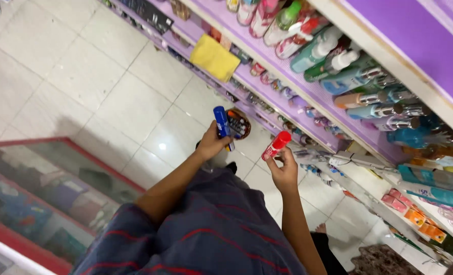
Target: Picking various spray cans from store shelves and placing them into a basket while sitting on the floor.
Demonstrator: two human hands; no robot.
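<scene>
My left hand (pixel 211 144) grips a blue spray can (pixel 221 125) held upright, with a round dark tin of small items (pixel 238 124) just behind it. My right hand (pixel 285 170) holds a red spray can (pixel 276 145) by its lower end, tilted up to the right. Both hands hover over the white tiled floor (pixel 99 91), in front of the purple shelves (pixel 308 94). My striped dark shirt (pixel 211 229) fills the lower middle of the view.
Purple shelves run along the right, packed with bottles and spray cans (pixel 348 76). A yellow cloth (pixel 214 57) lies on one shelf. A red-framed glass display case (pixel 43 198) stands at lower left. Boxed goods (pixel 414 214) sit on lower right shelves.
</scene>
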